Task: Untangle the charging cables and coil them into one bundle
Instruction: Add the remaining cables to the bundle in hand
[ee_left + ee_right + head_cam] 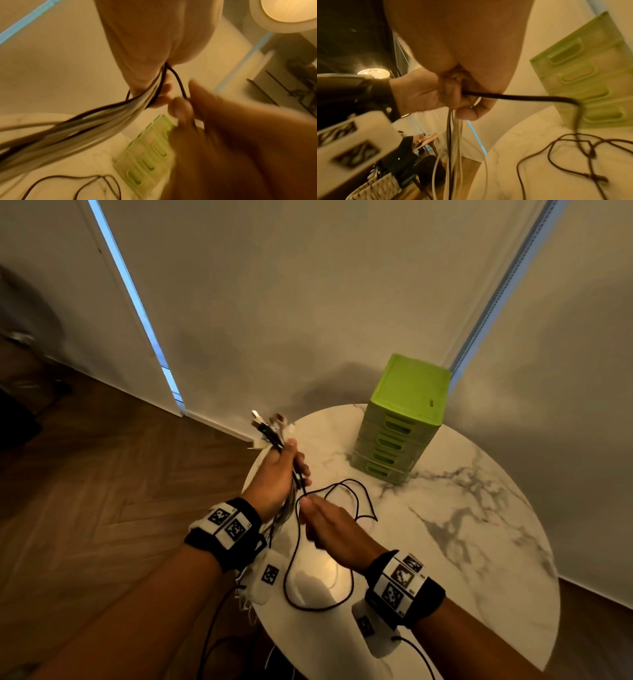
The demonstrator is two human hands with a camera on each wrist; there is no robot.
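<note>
My left hand (291, 470) grips a bundle of white and black charging cables (270, 433) above the table's left edge, plug ends sticking up past the fist. The bundle's strands (96, 121) hang down from that fist below the table edge. Just in front of it, my right hand (306, 505) pinches a single black cable (358, 501) where it leaves the bundle. This black cable (522, 97) runs from the pinch to loose loops (570, 147) on the table. In the left wrist view the right hand (197, 112) is blurred.
The round white marble table (462, 542) carries a green plastic drawer unit (404, 419) at its far side, close to the wall. Wooden floor (120, 474) lies to the left. Thin black sensor wires trail from both wristbands below the table edge.
</note>
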